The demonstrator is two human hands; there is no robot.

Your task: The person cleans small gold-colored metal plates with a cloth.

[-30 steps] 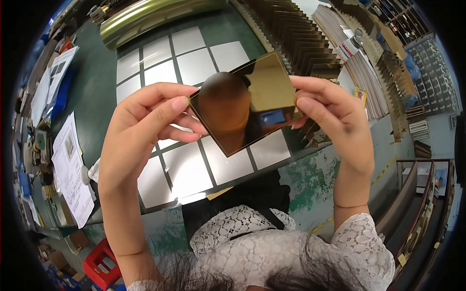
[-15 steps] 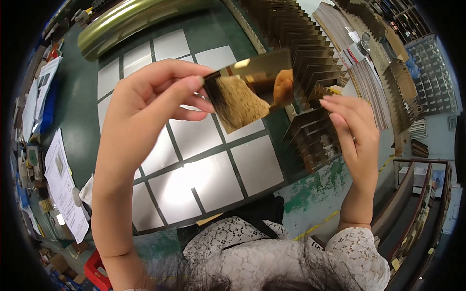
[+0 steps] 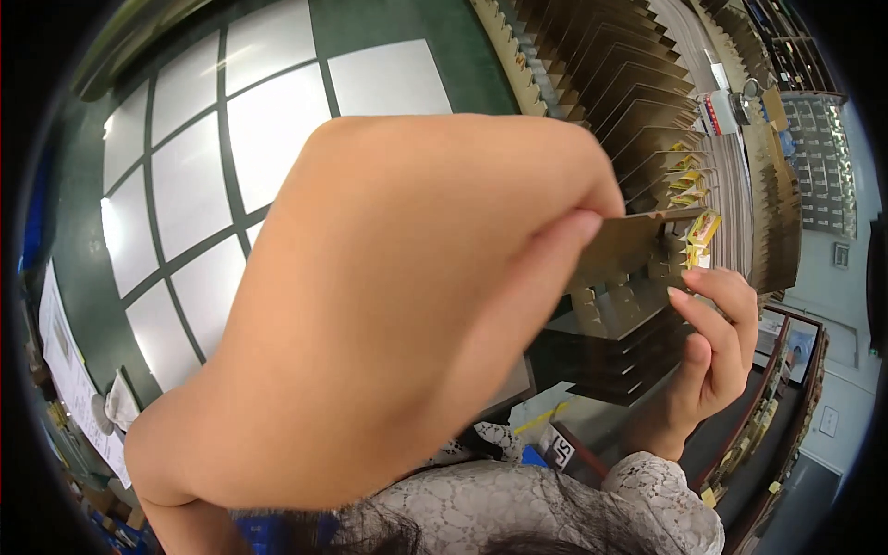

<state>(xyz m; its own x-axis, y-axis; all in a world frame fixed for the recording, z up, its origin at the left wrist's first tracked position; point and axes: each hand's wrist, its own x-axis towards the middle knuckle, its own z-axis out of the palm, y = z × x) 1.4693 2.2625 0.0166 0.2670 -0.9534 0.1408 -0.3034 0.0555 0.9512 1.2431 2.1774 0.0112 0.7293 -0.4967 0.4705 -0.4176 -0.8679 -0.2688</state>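
Note:
My left hand reaches across to the right, close to the camera. Between its thumb and fingers it pinches the edge of a thin, shiny, mirror-like metal plate. The plate is at the near end of a rack of upright dark metal plates; whether it sits in a slot I cannot tell. My right hand is just right of that end, its fingers loosely bent and apart, with nothing in them. Part of the rack and table is hidden behind my left hand and forearm.
Rows of silvery square sheets lie on the green tabletop. Yellow labels show along the rack's right side, beside a stack of sheets. A slotted dark cart stands at the lower right.
My left hand has carried the plate rightward, from above the silvery sheets to the rack's near end. My right hand has moved slightly down and right. The view has shifted to the right.

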